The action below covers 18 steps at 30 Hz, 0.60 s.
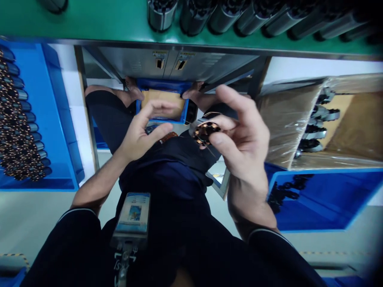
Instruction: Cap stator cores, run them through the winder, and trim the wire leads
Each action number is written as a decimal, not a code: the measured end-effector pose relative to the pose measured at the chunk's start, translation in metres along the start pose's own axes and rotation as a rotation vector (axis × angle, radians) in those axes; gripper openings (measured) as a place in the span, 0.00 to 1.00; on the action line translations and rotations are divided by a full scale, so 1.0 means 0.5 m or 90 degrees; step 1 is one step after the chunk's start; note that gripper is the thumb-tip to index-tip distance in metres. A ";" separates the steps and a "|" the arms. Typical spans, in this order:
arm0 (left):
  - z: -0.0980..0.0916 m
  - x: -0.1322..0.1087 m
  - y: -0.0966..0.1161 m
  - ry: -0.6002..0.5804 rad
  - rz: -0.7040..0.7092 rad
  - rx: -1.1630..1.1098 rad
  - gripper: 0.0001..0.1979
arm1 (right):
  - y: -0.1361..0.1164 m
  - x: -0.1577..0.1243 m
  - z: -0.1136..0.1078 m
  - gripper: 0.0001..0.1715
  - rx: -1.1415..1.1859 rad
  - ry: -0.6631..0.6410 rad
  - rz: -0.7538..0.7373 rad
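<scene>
My right hand (243,137) grips a motor stator (206,132) between thumb and fingers, in front of my lap. Copper windings ring its dark centre, and thin wire ends stick out from it. To the left of the stator, my left hand (145,131) is raised with thumb and fingers apart and nothing between them. A gap separates that hand from the stator.
A green bench (98,22) carries a row of dark metal cylinders (223,18) at its edge. On the left, a blue bin (61,119) holds many stators. To the right are a plastic-lined carton (353,131) and a blue crate (323,207), both with parts.
</scene>
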<state>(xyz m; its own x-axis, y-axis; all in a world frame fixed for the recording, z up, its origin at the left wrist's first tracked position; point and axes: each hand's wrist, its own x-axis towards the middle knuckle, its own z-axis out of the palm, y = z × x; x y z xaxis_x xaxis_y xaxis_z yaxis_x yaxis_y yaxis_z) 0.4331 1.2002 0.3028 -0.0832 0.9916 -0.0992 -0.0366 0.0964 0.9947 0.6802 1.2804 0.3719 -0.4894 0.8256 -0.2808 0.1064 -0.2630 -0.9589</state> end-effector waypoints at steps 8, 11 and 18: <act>0.014 0.029 0.118 -0.031 0.252 0.172 0.42 | -0.006 0.034 0.020 0.48 -0.007 -0.078 -0.055; 0.021 0.026 0.116 -0.006 0.248 0.203 0.40 | -0.006 0.039 0.014 0.45 -0.063 -0.072 -0.073; 0.030 0.036 0.124 0.084 0.316 0.351 0.18 | -0.019 0.050 0.019 0.09 -0.154 0.150 -0.176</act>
<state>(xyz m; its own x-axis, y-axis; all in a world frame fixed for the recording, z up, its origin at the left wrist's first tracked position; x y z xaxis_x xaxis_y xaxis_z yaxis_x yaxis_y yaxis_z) 0.4444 1.2252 0.3632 -0.0796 0.9148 0.3960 0.5368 -0.2954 0.7903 0.6587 1.2989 0.3746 -0.3199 0.9474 0.0127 0.2124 0.0848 -0.9735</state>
